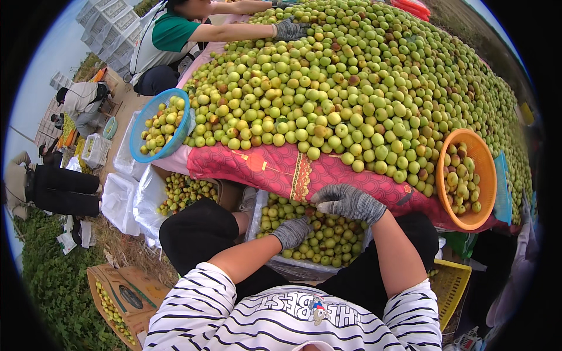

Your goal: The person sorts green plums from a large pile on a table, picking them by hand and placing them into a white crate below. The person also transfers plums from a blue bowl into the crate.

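Note:
My left hand (293, 232), in a grey knit glove, reaches over a plastic-lined crate (307, 270) between my knees. Its fingers are among the green and brown-flecked jujubes (327, 245) inside; whether it grips one is hidden. My right hand (351, 202), gloved the same way, is above the crate's far right part, beside the red patterned cloth (246, 162). Its fingers curl downward, and I cannot see whether anything is in them. Past the cloth's edge rises a large heap of jujubes (333, 96).
A blue basket (137, 131) and an orange basket (491, 175), both with jujubes, sit at the heap's edge. Lined boxes (145, 206) stand left, a cardboard box (140, 289) behind left, and a yellow crate (454, 289) right. A co-worker's gloved hand (290, 30) touches the heap.

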Available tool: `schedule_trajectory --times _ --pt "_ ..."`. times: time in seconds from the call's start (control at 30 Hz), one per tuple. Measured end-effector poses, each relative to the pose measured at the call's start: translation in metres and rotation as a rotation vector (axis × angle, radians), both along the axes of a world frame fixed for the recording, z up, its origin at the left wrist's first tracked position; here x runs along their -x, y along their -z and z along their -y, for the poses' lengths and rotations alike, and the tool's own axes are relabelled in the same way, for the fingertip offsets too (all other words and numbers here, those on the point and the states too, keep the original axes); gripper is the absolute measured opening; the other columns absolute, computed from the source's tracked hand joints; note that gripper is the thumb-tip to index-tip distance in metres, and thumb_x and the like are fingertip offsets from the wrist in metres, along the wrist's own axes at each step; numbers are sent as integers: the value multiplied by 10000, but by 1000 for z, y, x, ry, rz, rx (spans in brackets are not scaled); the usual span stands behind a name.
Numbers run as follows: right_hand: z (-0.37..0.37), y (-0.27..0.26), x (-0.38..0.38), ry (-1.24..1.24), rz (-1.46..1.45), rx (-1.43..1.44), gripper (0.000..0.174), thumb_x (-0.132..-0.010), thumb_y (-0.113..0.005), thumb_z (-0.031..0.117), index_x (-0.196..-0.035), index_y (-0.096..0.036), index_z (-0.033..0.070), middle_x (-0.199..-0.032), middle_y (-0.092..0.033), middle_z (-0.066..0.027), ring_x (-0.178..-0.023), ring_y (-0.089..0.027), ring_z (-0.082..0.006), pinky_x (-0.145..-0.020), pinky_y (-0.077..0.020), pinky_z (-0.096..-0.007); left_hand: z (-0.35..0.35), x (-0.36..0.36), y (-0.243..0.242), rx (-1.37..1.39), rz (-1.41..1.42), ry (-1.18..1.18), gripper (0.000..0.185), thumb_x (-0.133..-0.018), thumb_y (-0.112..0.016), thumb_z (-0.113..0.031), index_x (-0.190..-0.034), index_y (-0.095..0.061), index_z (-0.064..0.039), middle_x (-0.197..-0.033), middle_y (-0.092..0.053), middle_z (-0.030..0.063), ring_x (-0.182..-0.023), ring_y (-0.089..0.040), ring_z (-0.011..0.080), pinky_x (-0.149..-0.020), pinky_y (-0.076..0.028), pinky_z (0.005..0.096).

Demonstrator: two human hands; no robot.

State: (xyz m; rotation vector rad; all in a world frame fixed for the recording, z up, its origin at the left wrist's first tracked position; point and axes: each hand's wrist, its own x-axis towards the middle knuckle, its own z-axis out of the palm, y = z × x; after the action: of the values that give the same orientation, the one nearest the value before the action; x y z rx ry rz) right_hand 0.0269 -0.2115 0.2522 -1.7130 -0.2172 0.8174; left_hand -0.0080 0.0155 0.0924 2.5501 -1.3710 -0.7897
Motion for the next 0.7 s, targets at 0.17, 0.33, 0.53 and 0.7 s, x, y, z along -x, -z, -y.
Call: schedule_trajectory --times 0.17,0.33,0.53,0.7 --pt "-9 -9 -8 4 64 -33 368 -881 -679 242 -1181 -626 37 -1056 -681 -83 -1026 -609 -161 -946 -470 -319 -8 -6 -14 -42 -59 4 304 -902 -527 -240 -1157 -596 -89 -1086 -570 191 -924 -623 353 -776 -519 454" --pt "-8 -14 -22 358 151 -67 317 -903 -645 190 -1168 -616 18 -1075 -659 -87 -1002 -610 -162 -917 -485 -304 11 -21 -93 237 -3 212 257 -884 -589 -326 -933 -621 -75 -801 -613 118 -794 -640 305 -700 -515 423" --pt "-8 -12 -52 969 -46 -352 364 -919 -591 121 -1259 -506 21 -1047 -609 -81 -860 -632 -153 -730 -569 -267 58 -226 -197 752 586 -410 348 -812 -697 -215 -1104 -586 -60 -1003 -621 132 -928 -627 263 -848 -523 410" --pt "-16 -16 -67 939 -144 -448 317 -916 -585 108 -1211 -527 8 -1051 -623 -100 -833 -643 -150 -695 -577 -258 99 -307 -207 -12 413 -537 796 -734 -698 -579 -1401 -450 -221 -1496 -309 165 -1324 -355 388 -1130 -285 448"
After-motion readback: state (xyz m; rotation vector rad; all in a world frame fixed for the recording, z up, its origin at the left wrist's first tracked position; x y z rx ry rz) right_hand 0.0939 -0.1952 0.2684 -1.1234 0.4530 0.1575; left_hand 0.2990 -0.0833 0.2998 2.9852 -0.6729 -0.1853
